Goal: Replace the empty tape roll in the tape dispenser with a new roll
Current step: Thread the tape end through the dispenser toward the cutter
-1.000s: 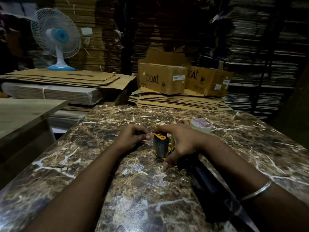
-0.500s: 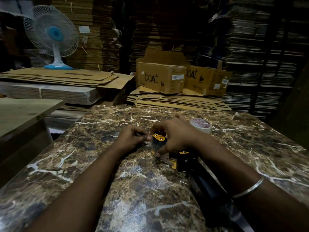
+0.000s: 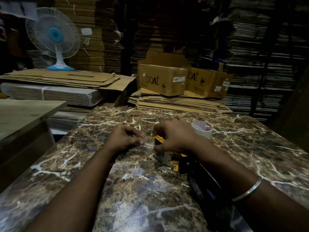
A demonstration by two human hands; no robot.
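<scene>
Stacked flattened cardboard fills the dim room behind my marble table (image 3: 137, 190); two printed boxes (image 3: 163, 81) sit on a pile at its far edge, and a fan (image 3: 54, 36) stands to the left.

Position of parts: the tape dispenser (image 3: 168, 154) lies on the table under my right hand (image 3: 173, 139), its yellow-and-metal head pointing left and its dark handle running back toward me. A tape roll (image 3: 203, 128) stands on the table just beyond my right wrist, not mounted.

Grip state: my right hand is curled over the dispenser head, holding it down. My left hand (image 3: 124, 139) has thumb and fingers pinched together on what appears to be a clear strip of tape (image 3: 148, 144) stretched toward the dispenser head; the strip is faint, so this is a judgement.

Step in hand: likely feeding or clearing tape at the dispenser's front end.

Next move: keep the dispenser pinned and the strip taut and straight, since slack tape can fold onto itself.
</scene>
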